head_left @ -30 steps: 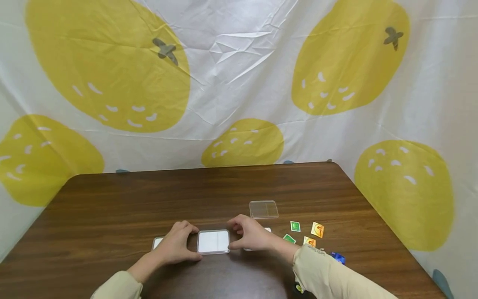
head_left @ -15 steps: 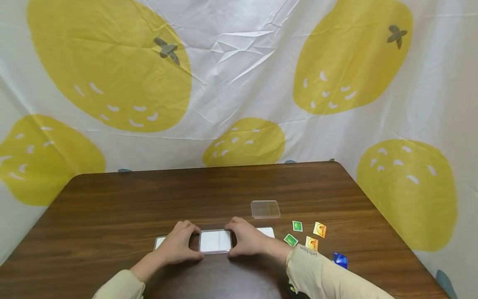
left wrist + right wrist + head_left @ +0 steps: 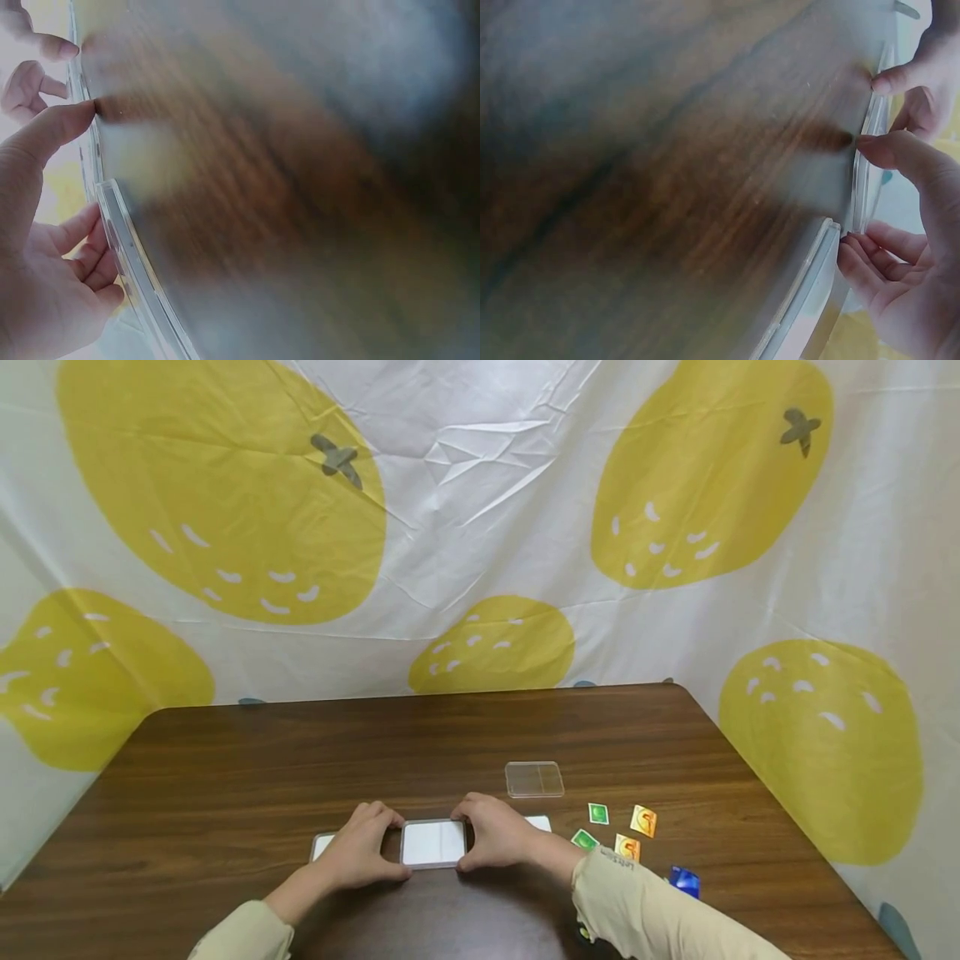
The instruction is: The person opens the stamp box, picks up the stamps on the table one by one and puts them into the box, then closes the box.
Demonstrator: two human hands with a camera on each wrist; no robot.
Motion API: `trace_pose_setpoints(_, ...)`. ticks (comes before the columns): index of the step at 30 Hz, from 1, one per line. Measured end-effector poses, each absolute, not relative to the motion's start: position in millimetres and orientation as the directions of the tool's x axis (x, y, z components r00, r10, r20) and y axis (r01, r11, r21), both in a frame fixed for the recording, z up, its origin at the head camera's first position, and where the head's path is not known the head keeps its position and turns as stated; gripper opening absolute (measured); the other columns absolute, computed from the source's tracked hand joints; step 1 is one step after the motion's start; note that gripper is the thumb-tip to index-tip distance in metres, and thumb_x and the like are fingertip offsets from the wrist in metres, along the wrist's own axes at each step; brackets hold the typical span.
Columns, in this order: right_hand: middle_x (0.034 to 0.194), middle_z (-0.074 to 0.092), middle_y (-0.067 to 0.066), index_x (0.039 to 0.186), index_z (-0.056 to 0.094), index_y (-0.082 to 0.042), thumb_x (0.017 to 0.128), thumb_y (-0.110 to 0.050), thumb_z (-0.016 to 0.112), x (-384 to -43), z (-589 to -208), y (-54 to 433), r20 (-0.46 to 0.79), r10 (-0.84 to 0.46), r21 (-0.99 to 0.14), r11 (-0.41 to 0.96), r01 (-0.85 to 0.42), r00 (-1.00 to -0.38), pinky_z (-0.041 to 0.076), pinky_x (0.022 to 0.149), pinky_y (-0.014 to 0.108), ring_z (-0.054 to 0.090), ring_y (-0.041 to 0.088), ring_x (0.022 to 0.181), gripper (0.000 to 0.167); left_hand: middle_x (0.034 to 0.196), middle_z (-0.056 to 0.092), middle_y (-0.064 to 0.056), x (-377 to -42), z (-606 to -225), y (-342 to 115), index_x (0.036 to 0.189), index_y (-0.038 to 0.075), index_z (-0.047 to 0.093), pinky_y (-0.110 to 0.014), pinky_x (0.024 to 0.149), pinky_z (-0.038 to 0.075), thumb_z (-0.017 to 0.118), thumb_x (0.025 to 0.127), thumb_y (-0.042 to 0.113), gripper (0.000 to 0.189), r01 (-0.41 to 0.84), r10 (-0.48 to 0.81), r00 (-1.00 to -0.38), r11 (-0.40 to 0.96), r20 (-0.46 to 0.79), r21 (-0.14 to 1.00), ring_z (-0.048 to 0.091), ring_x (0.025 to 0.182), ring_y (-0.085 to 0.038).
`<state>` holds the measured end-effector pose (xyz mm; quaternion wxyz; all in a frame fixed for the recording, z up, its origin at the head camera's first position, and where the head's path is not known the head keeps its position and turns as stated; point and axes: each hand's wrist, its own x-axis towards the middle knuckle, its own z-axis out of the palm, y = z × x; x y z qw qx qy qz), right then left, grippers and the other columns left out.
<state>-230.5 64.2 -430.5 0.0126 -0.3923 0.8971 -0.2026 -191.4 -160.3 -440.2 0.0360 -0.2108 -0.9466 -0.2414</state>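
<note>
A clear, shallow plastic case (image 3: pixel 433 844) with a white surface inside lies flat on the wooden table between both hands. My left hand (image 3: pixel 356 852) grips its left end, thumb at the near edge and fingers at the far edge. Mirroring that, my right hand (image 3: pixel 495 837) holds the right end. In the left wrist view the thumb (image 3: pixel 64 127) meets the case's near rim; the right wrist view shows the right thumb (image 3: pixel 900 154) at that rim too. Another white-filled case (image 3: pixel 321 844) peeks out behind the left hand, and a third (image 3: pixel 538 823) is partly hidden behind the right.
Beyond the right hand lies a transparent lid (image 3: pixel 534 779). Small green cards (image 3: pixel 597 813) and orange cards (image 3: pixel 643 821) are scattered to the right, near a shiny blue wrapper (image 3: pixel 684 882). A patterned cloth (image 3: pixel 480 552) hangs behind the table's far edge.
My right hand has spread its thumb and fingers across the middle case's right end, uncovering more of the case behind it. The left hand keeps its place, and the view has shifted slightly.
</note>
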Motion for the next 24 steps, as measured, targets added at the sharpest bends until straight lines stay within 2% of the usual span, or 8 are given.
trace_pose_setpoints(7,0.084,0.056,-0.001,0.094,0.065,-0.004,0.054,-0.025,0.081,-233.5,-428.2,65.7,0.13,-0.728,-0.409,0.578,-0.706,-0.673,0.043,0.068,0.018,0.05,0.009,0.074,0.049,0.091,0.053,0.001,-192.1,-443.1,-158.6,0.095,0.005,0.06,-0.037,0.079,0.042,0.081,0.055,0.034,0.053,0.394,0.359,-0.918,0.8,0.166,0.452,0.045,0.09,-0.018)
trace_pose_setpoints(15,0.08,0.055,-0.002,0.094,0.066,-0.004,0.054,-0.026,0.081,-237.9,-426.6,65.5,0.108,-0.752,-0.395,0.568,-0.722,-0.65,0.04,0.065,0.016,0.047,0.006,0.072,0.048,0.09,0.052,0.0,-192.3,-443.7,-156.5,0.094,0.004,0.06,-0.037,0.078,0.041,0.08,0.054,0.032,0.053,0.388,0.35,-0.921,0.805,0.169,0.448,0.045,0.089,-0.019)
trace_pose_setpoints(24,0.081,0.057,0.002,0.095,0.065,-0.001,0.055,-0.023,0.081,-243.0,-424.6,67.4,0.089,-0.773,-0.428,0.54,-0.725,-0.629,0.04,0.065,0.015,0.051,0.01,0.074,0.049,0.089,0.051,0.0,-191.4,-443.1,-153.9,0.094,0.004,0.059,-0.037,0.078,0.041,0.081,0.054,0.033,0.053,0.375,0.339,-0.927,0.811,0.16,0.45,0.045,0.089,-0.019)
